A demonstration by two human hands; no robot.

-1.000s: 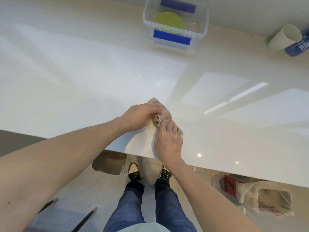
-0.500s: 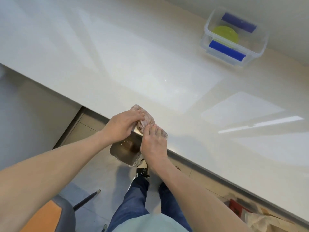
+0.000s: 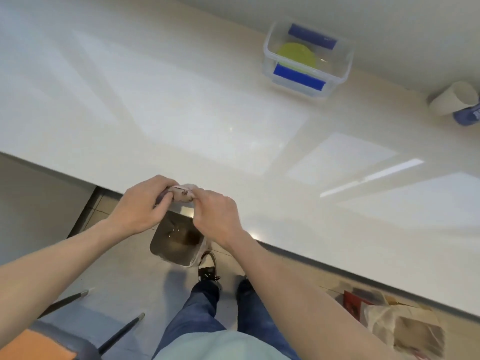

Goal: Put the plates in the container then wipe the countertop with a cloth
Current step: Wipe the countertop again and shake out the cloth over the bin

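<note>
Both hands hold a small pinkish cloth [image 3: 183, 195] bunched up at the front edge of the white countertop [image 3: 181, 113], above a metal bin. My left hand [image 3: 141, 207] grips the cloth's left end and my right hand [image 3: 217, 216] pinches its right end. Brown bits show on the cloth. A clear plastic container [image 3: 345, 63] with blue clips stands at the back right of the counter, and a yellow-green plate [image 3: 296, 57] lies inside it.
A metal bin [image 3: 175, 241] with a plastic liner stands on the floor below the counter edge. A white cup [image 3: 453, 100] and a blue packet [image 3: 467, 116] lie at the far right. A bag [image 3: 397, 326] sits on the floor at the right, a chair [image 3: 52, 341] at the left.
The cloth has come off the counter surface and been gathered into a bunch at the edge over the bin. The view has swung, so the container now appears further right.
</note>
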